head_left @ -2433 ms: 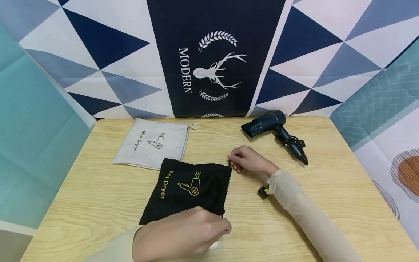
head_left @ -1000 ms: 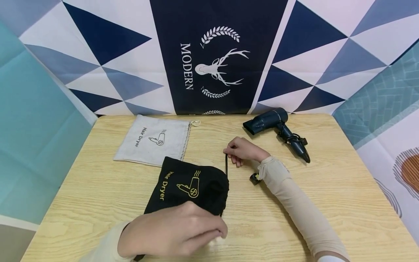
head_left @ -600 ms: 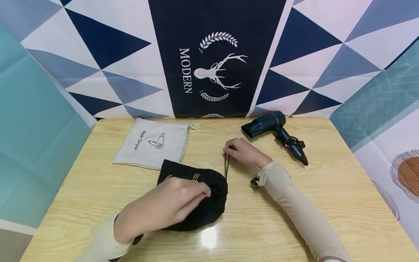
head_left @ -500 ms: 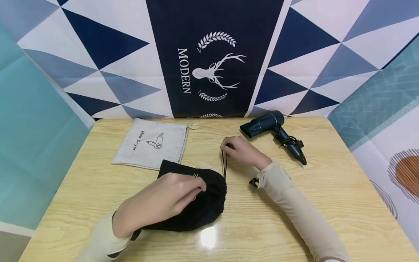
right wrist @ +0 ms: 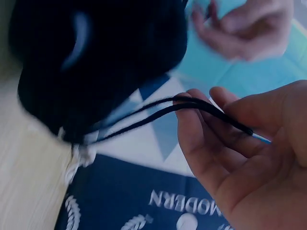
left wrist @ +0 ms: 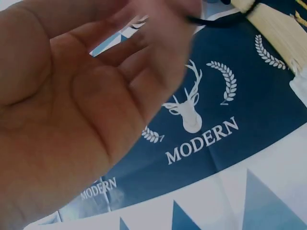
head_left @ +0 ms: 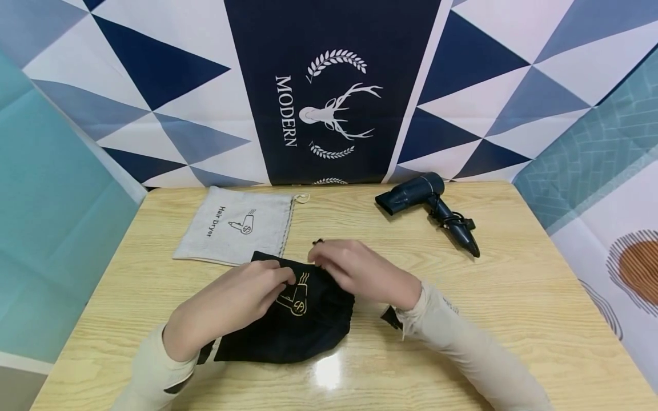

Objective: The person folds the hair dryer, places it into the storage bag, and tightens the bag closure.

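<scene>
A black drawstring bag (head_left: 308,342) with a yellow hair dryer print lies on the table, its mouth gathered on the right side. My right hand (head_left: 370,274) is over the bag's far right part. In the right wrist view its thumb and curled fingers hold a doubled black drawstring (right wrist: 139,123) running from the bag's mouth. My left hand (head_left: 231,302) is over the bag's printed side, fingers curled together. From its fingertips a black cord (left wrist: 223,22) leads off in the left wrist view. Both hands partly cover the bag.
Behind the black bag lies a light grey hair dryer bag (head_left: 236,222) with a cream cord. A dark blue hair dryer (head_left: 411,194), cable wrapped round its handle, lies at the back right of the wooden table (head_left: 514,319). A patterned backdrop stands behind the table's back edge.
The bag's mouth has drawn together from a straight edge into a rounded bunch. My left hand has moved back and left over the bag. My right hand pulled cord out, then moved left, nearer it.
</scene>
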Tool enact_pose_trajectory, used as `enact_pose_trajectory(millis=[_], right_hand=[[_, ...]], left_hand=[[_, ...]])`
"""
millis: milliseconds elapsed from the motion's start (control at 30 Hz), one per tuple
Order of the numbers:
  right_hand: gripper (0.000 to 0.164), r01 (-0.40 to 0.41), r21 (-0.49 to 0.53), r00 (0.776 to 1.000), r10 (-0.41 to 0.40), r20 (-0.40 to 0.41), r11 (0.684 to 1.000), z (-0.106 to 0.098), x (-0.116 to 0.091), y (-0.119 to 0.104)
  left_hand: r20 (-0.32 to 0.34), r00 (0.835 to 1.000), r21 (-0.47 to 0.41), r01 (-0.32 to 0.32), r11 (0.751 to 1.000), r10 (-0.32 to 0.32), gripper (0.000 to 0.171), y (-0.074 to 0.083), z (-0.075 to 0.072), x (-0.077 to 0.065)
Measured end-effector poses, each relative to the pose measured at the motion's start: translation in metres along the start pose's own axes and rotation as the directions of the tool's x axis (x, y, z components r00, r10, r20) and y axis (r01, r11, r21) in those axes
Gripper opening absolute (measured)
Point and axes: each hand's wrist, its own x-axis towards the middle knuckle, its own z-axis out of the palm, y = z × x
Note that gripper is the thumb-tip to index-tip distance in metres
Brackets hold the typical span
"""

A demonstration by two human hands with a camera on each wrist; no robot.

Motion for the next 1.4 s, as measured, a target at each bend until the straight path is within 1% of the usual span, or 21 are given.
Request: enact_pose_trajectory(millis=[100, 233, 267, 333, 400, 467, 533, 633, 700, 767, 833, 933, 1033, 1133, 1267, 1400], right_hand=[[0.021, 0.056, -0.019, 0.998, -0.056, 0.027, 0.998, 0.007, -0.004, -0.014], [0.024, 0.097, -0.059, 0.993, -0.093, 0.067, 0.994, 0.017, -0.01, -0.028], [0.025, 0.109, -0.071, 0.991, -0.103, 0.08, 0.992, 0.019, -0.011, -0.031], [0.026, 0.135, -0.104, 0.986, -0.123, 0.108, 0.985, 0.022, -0.013, -0.035], [0.026, 0.156, -0.133, 0.982, -0.139, 0.129, 0.979, 0.022, -0.014, -0.037], [0.026, 0.161, -0.147, 0.981, -0.141, 0.136, 0.976, 0.019, -0.015, -0.038], [0.025, 0.144, -0.151, 0.985, -0.127, 0.121, 0.978, 0.013, -0.017, -0.038], [0.025, 0.096, -0.153, 0.995, -0.09, 0.046, 0.984, 0.001, -0.019, -0.035], [0.026, 0.062, -0.162, 0.998, -0.066, -0.02, 0.985, -0.007, -0.02, -0.032], [0.028, 0.026, -0.172, 0.997, -0.039, -0.072, 0.985, -0.015, -0.021, -0.03], [0.03, 0.0, -0.175, 0.995, -0.017, -0.094, 0.985, -0.02, -0.022, -0.028], [0.031, -0.012, -0.177, 0.997, -0.002, -0.08, 0.984, -0.023, -0.021, -0.027], [0.03, -0.007, -0.179, 0.999, -0.002, -0.049, 0.984, -0.023, -0.019, -0.027], [0.028, -0.004, -0.184, 1.0, 0.0, -0.025, 0.983, -0.024, -0.018, -0.026], [0.027, -0.006, -0.177, 1.0, 0.004, -0.01, 0.984, -0.024, -0.018, -0.026], [0.026, -0.017, -0.167, 1.0, 0.017, -0.001, 0.986, -0.025, -0.019, -0.024]], left_hand=[[0.024, 0.997, 0.042, 0.069, 0.997, -0.07, 0.016, 0.0, -0.001, 0.0], [0.062, 0.981, 0.099, 0.175, 0.98, -0.181, 0.016, 0.0, -0.004, 0.0], [0.065, 0.978, 0.105, 0.19, 0.976, -0.198, 0.016, -0.001, -0.005, -0.001], [0.062, 0.976, 0.114, 0.199, 0.973, -0.207, 0.017, -0.001, -0.006, -0.001], [0.046, 0.979, 0.12, 0.191, 0.974, -0.198, 0.018, -0.001, -0.006, 0.0], [0.016, 0.986, 0.121, 0.164, 0.979, -0.167, 0.02, 0.001, -0.005, 0.002], [-0.009, 0.992, 0.12, 0.129, 0.984, -0.129, 0.019, 0.002, -0.003, 0.006], [-0.047, 0.996, 0.132, 0.075, 0.988, -0.07, 0.02, 0.004, 0.006, 0.013], [-0.048, 0.998, 0.142, 0.041, 0.989, -0.035, 0.026, 0.005, 0.015, 0.018], [-0.029, 1.0, 0.149, 0.01, 0.989, -0.006, 0.039, 0.006, 0.026, 0.023], [0.019, 1.0, 0.137, -0.023, 0.99, 0.02, 0.057, 0.007, 0.039, 0.029], [0.105, 0.994, 0.118, -0.051, 0.992, 0.038, 0.08, 0.01, 0.056, 0.032], [0.15, 0.988, 0.122, -0.055, 0.991, 0.036, 0.09, 0.013, 0.068, 0.031], [0.131, 0.991, 0.153, -0.061, 0.986, 0.04, 0.09, 0.014, 0.073, 0.029], [0.096, 0.994, 0.191, -0.072, 0.979, 0.054, 0.084, 0.015, 0.075, 0.026], [0.096, 0.994, 0.197, -0.065, 0.978, 0.047, 0.078, 0.016, 0.075, 0.022]])
